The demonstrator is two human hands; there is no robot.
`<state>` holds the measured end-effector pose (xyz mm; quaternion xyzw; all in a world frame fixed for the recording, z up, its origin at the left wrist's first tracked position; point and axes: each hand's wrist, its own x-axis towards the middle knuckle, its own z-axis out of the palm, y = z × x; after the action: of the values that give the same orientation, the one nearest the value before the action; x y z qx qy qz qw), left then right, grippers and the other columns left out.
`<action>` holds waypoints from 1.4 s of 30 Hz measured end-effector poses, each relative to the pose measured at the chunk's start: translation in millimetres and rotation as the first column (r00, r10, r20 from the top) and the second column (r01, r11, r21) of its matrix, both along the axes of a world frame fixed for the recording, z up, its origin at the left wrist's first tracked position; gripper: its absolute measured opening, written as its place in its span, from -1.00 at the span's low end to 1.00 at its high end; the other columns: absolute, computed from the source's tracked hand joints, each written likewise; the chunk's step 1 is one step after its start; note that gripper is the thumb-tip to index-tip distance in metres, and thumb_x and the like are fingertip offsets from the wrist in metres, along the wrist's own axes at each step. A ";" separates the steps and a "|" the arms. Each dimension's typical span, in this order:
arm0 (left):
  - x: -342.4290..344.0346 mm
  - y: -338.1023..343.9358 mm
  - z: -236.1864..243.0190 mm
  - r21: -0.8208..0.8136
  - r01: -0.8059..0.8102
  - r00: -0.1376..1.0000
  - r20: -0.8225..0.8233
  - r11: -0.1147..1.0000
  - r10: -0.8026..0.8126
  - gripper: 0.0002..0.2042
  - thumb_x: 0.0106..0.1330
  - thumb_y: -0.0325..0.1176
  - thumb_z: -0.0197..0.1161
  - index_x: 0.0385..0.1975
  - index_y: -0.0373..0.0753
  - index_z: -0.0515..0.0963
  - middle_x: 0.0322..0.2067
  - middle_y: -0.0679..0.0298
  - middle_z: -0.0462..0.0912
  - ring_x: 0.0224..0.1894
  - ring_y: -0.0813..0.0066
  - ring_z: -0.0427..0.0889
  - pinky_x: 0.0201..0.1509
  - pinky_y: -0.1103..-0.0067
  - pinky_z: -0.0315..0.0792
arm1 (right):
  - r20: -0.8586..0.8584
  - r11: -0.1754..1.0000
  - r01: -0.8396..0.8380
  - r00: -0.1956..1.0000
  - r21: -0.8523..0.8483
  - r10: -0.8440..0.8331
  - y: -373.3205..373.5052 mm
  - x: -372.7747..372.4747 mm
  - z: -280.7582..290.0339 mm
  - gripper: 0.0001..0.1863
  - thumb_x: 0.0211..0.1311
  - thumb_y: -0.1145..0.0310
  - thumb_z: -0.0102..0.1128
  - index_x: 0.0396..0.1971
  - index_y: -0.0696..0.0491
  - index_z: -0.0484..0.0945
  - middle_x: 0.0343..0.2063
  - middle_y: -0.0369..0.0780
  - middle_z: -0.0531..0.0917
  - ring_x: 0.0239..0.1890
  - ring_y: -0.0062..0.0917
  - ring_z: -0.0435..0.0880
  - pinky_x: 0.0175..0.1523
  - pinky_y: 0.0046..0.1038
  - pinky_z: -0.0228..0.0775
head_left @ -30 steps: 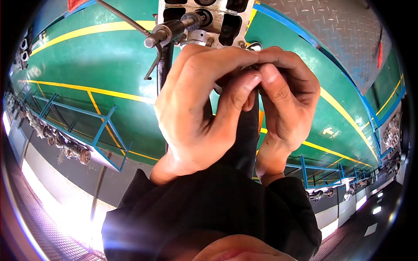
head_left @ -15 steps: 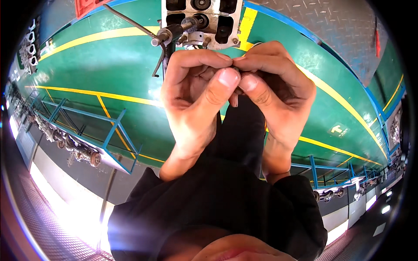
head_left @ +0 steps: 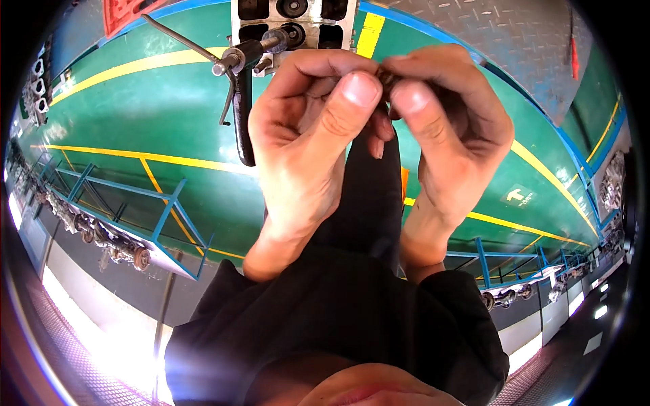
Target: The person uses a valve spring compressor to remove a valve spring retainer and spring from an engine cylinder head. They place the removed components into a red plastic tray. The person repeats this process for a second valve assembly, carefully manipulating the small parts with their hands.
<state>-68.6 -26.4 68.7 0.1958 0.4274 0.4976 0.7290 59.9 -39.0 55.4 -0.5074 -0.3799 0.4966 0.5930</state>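
1. Left hand (head_left: 298,149): its grip is pinched, thumb and index fingertip together on a small dark brownish part (head_left: 387,76), mostly hidden by the fingers.
2. Right hand (head_left: 460,135): index fingertip, slightly blurred, meets the same part, thumb tip just below; I cannot tell whether this grip is closed on it. The part sits between both hands' fingertips, raised above the green floor (head_left: 149,101).
3. At 10 o'clock from the part is a silver metal block with dark openings (head_left: 313,21).
4. At 9 o'clock is a thick grey metal shaft with a cylindrical end (head_left: 250,53), its far end at one of the block's openings; a thin bent metal lever (head_left: 179,35) crosses it.
5. Between 8 and 9 o'clock, a black round-ended bar (head_left: 242,128) stands near the left hand.
6. Between 2 and 3 o'clock lies a grey raised-pattern metal plate (head_left: 521,47).
7. Farther out, at 8 o'clock, a pale blue-framed worktop (head_left: 172,260) carries a row of metal parts (head_left: 115,247).
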 end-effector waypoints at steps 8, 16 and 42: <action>-3.5 7.7 9.0 0.088 0.041 0.992 -0.127 0.995 -0.030 -0.78 0.38 -0.46 0.22 -0.06 -0.42 0.48 -0.40 0.11 0.60 -0.52 0.44 0.55 -0.49 0.57 0.42 | -0.113 0.996 0.002 0.994 -0.087 -0.011 8.3 -3.4 15.0 -0.81 0.24 0.50 0.27 -0.22 0.30 0.62 -0.27 -0.13 0.62 -0.23 -0.52 0.60 -0.15 -0.57 0.45; 1.7 10.0 -14.4 0.474 0.062 0.971 -0.230 0.878 0.056 -0.79 0.36 -0.53 0.22 -0.05 -0.36 0.45 -0.18 0.01 0.58 -0.55 0.42 0.54 -0.54 0.59 0.45 | -0.200 0.999 0.003 0.980 -0.040 -0.011 7.9 -2.0 7.1 -0.77 0.20 0.45 0.32 -0.22 0.30 0.61 -0.27 -0.11 0.60 -0.24 -0.52 0.56 -0.15 -0.56 0.43; 24.9 37.9 -47.2 0.610 0.205 0.884 -0.452 0.766 0.124 -0.77 0.28 -0.66 0.27 -0.09 -0.44 0.48 -0.16 0.06 0.62 -0.35 0.51 0.62 -0.30 0.63 0.55 | -0.371 0.990 0.140 0.920 0.015 -0.125 24.9 14.3 -34.5 -0.78 0.16 0.55 0.37 -0.19 0.28 0.67 -0.27 -0.19 0.65 -0.27 -0.55 0.62 -0.26 -0.53 0.48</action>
<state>-43.8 11.5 21.5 0.5560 0.3890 0.5346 0.5037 74.2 -14.1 21.0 -0.4172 -0.2369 0.5337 0.6964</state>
